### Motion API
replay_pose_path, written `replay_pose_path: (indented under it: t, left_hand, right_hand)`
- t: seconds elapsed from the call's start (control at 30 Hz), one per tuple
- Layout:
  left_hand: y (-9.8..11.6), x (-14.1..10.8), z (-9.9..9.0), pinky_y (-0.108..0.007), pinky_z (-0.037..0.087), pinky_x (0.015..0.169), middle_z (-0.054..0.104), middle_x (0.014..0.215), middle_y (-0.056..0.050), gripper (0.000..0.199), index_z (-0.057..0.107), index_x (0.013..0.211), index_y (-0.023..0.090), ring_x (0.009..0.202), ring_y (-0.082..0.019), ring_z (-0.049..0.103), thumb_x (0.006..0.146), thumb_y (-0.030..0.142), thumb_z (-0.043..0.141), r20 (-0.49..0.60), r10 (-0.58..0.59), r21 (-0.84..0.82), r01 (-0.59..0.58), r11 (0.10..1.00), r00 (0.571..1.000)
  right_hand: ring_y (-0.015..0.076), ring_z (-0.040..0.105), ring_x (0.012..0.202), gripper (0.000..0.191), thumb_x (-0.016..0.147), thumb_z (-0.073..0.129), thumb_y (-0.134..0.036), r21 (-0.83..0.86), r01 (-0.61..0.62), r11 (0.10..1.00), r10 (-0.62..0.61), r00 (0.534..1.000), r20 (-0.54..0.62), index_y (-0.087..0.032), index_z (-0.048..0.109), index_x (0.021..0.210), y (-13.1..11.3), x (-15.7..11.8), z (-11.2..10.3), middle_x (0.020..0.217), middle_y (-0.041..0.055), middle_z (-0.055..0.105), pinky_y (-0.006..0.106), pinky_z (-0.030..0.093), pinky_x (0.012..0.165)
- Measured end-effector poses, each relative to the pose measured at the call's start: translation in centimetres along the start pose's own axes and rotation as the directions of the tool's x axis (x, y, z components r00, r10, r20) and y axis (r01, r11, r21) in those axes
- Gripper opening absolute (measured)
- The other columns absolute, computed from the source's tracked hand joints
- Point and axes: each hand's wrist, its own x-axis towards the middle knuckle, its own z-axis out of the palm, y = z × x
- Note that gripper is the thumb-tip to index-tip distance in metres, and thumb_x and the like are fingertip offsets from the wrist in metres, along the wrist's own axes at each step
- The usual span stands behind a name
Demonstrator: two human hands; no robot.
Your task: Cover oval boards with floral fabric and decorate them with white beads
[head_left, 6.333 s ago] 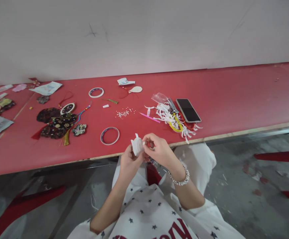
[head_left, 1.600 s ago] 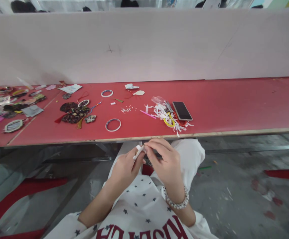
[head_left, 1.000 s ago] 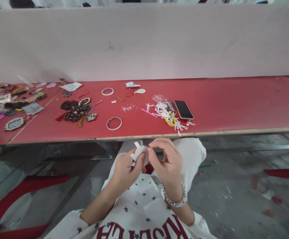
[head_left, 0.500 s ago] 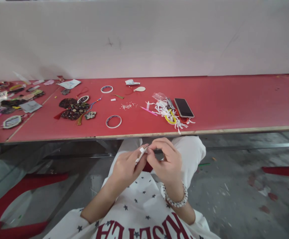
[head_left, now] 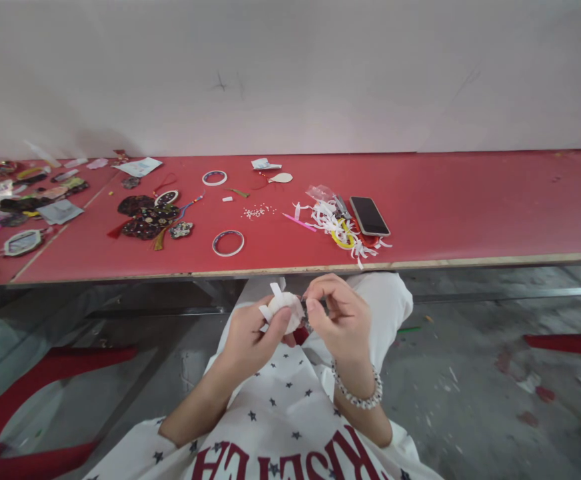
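Above my lap, my left hand (head_left: 250, 340) grips a small white rounded piece (head_left: 294, 319), its thumb pressed on the flat face. White tape-like tabs (head_left: 275, 289) stick out from the piece's upper left edge. Close by its right edge is my right hand (head_left: 343, 323), thumb and forefinger pinched together. Whatever lies in that pinch is too small to make out. Something dark shows between the piece and the right fingertips, partly hidden. A beaded bracelet (head_left: 359, 400) circles my right wrist.
On the red table (head_left: 470, 207) lie two tape rolls (head_left: 228, 253), scattered white beads (head_left: 256, 213), a pink pen-like stick (head_left: 299, 223), a heap of white strips (head_left: 326, 219) and a phone (head_left: 370, 217). Dark patterned fabric pieces (head_left: 143, 223) with tassels lie further left.
The white piece has turned from edge-on to show its broad face, with its tabs now pointing up and left. My right hand has shifted slightly right, away from it.
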Motion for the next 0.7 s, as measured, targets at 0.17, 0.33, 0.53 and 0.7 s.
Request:
replay_pose_path:
  t: [0.17,0.33,0.53,0.7]
  left_hand:
    - [-0.2,0.2,-0.1,-0.016,0.044,0.053,0.067,0.057,0.001,0.029,0.064,0.080,0.015,0.054,-0.011,0.063,0.090,0.030,0.041,-0.001,-0.029,0.006,0.029,1.000,1.000]
    - [-0.4,0.1,0.2,-0.015,0.041,0.050,0.066,0.055,0.002,0.023,0.061,0.082,0.015,0.049,-0.009,0.061,0.088,0.026,0.043,-0.017,0.011,0.112,-0.009,0.994,1.000]
    - [-0.2,0.2,0.3,-0.013,0.041,0.046,0.066,0.054,0.002,0.021,0.059,0.082,0.015,0.048,-0.009,0.062,0.086,0.026,0.043,-0.012,-0.005,0.126,0.006,0.992,1.000]
    - [0.1,0.3,0.4,-0.013,0.042,0.046,0.066,0.054,0.001,0.023,0.059,0.077,0.015,0.049,-0.009,0.062,0.087,0.026,0.041,-0.040,0.007,0.130,-0.002,0.992,0.999]
  right_hand:
    - [0.0131,0.055,0.070,0.012,0.072,0.057,-0.009,-0.078,0.051,0.996,-0.048,0.998,0.036,-0.021,0.053,0.073,-0.6,0.1,0.0,0.075,-0.0002,0.056,0.027,0.045,0.063]
    - [0.0122,0.056,0.073,0.011,0.073,0.061,-0.011,-0.221,0.085,0.971,-0.077,0.996,0.044,-0.020,0.055,0.076,-1.1,0.2,0.4,0.078,0.0007,0.058,0.026,0.047,0.068]
    - [0.0134,0.058,0.074,0.008,0.077,0.058,-0.011,-0.285,0.129,0.950,-0.123,0.992,0.037,-0.020,0.058,0.078,-1.0,0.2,0.4,0.078,0.0022,0.061,0.027,0.049,0.068]
    - [0.0146,0.060,0.074,0.011,0.078,0.056,-0.010,-0.308,0.172,0.936,-0.181,0.983,-0.002,-0.021,0.059,0.079,-0.9,0.1,0.8,0.078,0.0027,0.062,0.030,0.051,0.066]
